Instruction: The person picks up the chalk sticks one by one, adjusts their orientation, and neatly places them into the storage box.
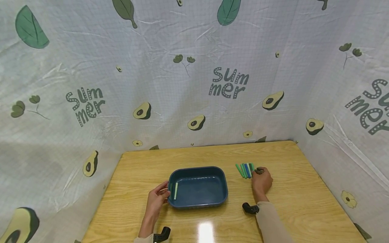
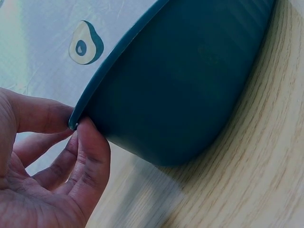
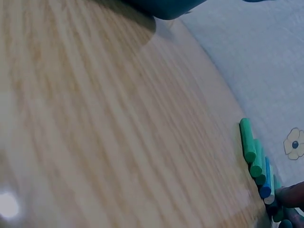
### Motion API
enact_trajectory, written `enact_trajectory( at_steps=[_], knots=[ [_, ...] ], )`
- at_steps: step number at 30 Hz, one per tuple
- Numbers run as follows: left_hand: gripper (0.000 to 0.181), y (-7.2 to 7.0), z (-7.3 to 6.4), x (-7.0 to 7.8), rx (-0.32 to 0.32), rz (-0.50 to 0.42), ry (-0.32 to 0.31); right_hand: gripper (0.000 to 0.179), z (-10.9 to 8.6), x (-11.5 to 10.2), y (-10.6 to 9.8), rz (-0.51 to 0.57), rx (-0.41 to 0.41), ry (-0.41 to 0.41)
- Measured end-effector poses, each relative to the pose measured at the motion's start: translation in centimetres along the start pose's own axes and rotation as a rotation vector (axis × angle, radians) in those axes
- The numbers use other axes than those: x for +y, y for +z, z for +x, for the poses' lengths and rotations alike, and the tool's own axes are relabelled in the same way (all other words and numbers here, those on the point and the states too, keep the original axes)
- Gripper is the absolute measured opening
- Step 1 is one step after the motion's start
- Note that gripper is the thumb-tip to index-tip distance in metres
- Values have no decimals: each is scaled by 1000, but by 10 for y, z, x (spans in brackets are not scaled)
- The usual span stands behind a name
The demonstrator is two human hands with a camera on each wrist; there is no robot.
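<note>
My left hand (image 1: 156, 199) pinches the left rim of a dark blue rectangular plastic tub (image 1: 197, 205), thumb and fingers meeting over its edge in the left wrist view. Inside the tub, near that side, lies a pale yellow-green chalk stick (image 1: 176, 191). To the right of the tub, several chalk sticks (image 1: 246, 170) in green, blue and pale tones lie side by side. My right hand (image 1: 262, 182) is at the right end of this row. One fingertip (image 3: 292, 195) overlaps the sticks in the right wrist view; whether it grips one I cannot tell.
The wooden table (image 1: 139, 168) carries the tub and the chalk. Behind it and at both sides hangs a white cloth (image 1: 170, 91) printed with avocados, leaves and lettering. Black wrist cameras (image 1: 250, 208) sit on both forearms.
</note>
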State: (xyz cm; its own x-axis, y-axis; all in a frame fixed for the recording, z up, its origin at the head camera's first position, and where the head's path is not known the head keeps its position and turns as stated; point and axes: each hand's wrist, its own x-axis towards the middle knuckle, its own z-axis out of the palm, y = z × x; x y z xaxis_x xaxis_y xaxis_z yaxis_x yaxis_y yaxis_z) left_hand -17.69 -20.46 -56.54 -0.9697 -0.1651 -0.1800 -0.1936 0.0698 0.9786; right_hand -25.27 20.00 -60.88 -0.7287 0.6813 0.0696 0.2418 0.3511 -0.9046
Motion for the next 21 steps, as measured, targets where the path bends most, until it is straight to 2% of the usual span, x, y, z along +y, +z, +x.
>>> enact_trajectory(
  at_steps=[10,17,21],
  knots=[
    [46,0,1,-2,2,-4,8,28,0,-4,2,-33,9,20],
    [45,-1,2,-2,-3,4,16,25,1,1,1,74,27,4],
    [46,-1,2,-3,-5,7,19,26,1,1,-2,99,19,-14]
  ],
)
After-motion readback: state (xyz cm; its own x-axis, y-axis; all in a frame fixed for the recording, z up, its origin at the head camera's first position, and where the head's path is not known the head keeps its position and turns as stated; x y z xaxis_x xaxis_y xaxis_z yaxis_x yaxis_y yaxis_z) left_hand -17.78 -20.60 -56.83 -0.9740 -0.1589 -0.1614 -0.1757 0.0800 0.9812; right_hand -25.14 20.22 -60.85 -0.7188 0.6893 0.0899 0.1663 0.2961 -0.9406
